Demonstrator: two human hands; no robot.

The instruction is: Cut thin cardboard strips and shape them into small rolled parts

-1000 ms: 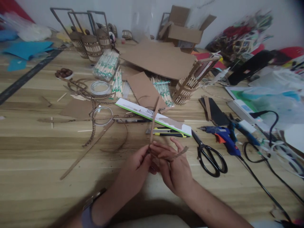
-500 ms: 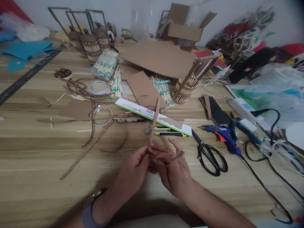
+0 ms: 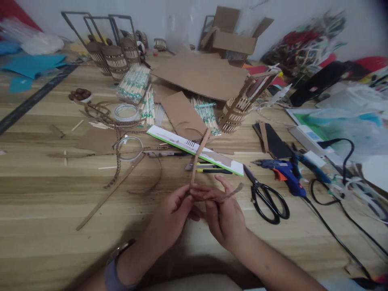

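Filling most of the view, a wooden table bears many things; on its far half lies a large cardboard sheet, and behind this, toward the right, stands an open cardboard box; three slatted buckets with tall handles stand together at the far left; a long white board with a green edge lies slantwise beyond the hands; to the right of the hands lie black-handled scissors, and farther to the right a blue glue gun; the left hand is closed at the fingertips, its thumb and fingers pinching a brown strip; the right hand is half curled, with one finger raised apart, and its other fingertips meet the left ones at the strip; how firmly it grips, I cannot tell; a yellow-and-black cutter lies beside the near edge of the white board; the brown strip is at the middle, one end pointing away from the person, across the cutter in this view; another brown end sticks out rightward over the right hand; whether both are one piece is not clear.
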